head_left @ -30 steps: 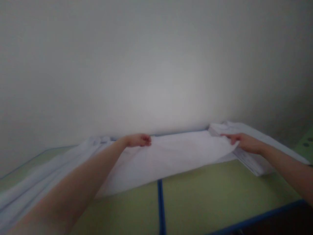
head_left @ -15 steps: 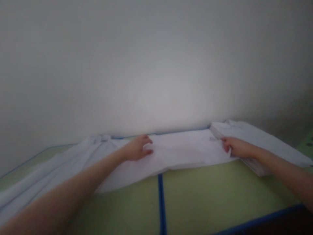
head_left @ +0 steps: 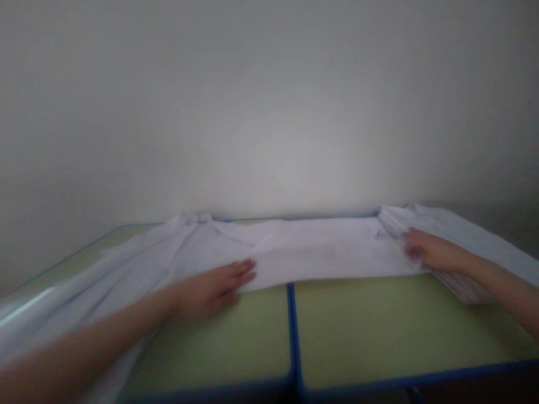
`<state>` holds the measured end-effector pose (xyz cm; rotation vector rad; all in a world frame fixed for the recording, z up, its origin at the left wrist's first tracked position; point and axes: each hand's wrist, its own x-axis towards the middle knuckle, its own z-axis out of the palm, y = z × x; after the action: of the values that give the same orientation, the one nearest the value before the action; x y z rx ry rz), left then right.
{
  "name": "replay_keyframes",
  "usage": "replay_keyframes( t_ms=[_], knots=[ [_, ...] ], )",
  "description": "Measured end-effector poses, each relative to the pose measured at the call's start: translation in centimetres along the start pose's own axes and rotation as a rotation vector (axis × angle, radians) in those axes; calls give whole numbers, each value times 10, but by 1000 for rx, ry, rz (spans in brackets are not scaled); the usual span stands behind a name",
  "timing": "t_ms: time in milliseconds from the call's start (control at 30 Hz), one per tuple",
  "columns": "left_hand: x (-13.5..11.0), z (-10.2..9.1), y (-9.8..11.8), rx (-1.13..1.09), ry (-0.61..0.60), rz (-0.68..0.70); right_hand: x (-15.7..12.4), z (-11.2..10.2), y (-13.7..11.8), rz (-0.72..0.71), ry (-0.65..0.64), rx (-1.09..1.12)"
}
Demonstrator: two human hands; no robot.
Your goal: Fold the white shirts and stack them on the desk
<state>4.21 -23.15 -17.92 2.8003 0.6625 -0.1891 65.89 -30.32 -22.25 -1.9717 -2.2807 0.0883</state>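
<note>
A long white cloth (head_left: 320, 247) lies spread across the tabletop, smooth in its middle. My left hand (head_left: 214, 286) rests at the cloth's near edge with fingers stretched out and nothing gripped in them. At the cloth's right end is my right hand (head_left: 433, 251), its fingers bent downward but smeared by motion; whether they still pinch the cloth does not show. Just beyond that hand sits a stack of folded white cloth (head_left: 475, 227), partly hidden by my right forearm. Loose, wrinkled white fabric (head_left: 138, 252) covers the left side, partly behind my left arm.
Two light green tabletops with blue edges stand side by side, the left one (head_left: 219, 348) and the right one (head_left: 391, 331), with a narrow seam between them. A plain grey-white wall (head_left: 269, 112) rises directly behind.
My left hand has moved toward me, off the middle of the cloth to its near edge. My right hand, which pinched the cloth's right end, has shifted slightly right. The view has shifted.
</note>
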Motion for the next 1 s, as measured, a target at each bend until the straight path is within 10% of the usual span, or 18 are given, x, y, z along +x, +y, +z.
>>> replay_keyframes(
  t_ms=[367, 1000],
  knots=[
    [147, 14, 36, 114, 158, -117, 86, 46, -228, -304, 13, 54],
    [52, 21, -33, 107, 120, -189, 7, 72, -36, 66, 18, -117]
  ],
)
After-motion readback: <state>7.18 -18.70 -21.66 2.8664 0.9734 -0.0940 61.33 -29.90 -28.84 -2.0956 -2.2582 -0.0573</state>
